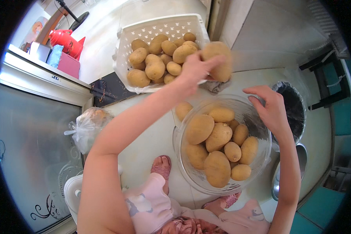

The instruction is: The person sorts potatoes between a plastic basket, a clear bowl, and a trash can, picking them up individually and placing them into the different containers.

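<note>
My left hand grips a large potato, blurred by motion, at the right rim of a white plastic basket that holds several potatoes. Below my right forearm, a large clear bowl on the floor contains several more potatoes. My right hand is over the bowl's upper right rim with thumb and fingers apart and nothing between them. Against the bowl's upper left side lies a single potato. A dark, crumpled item is under the held potato, partly hidden.
A bin with a black liner and a metal basin stand at the right. On the left are a tied plastic bag, a frosted glass door and a white stool. A red thermos flask is at the upper left.
</note>
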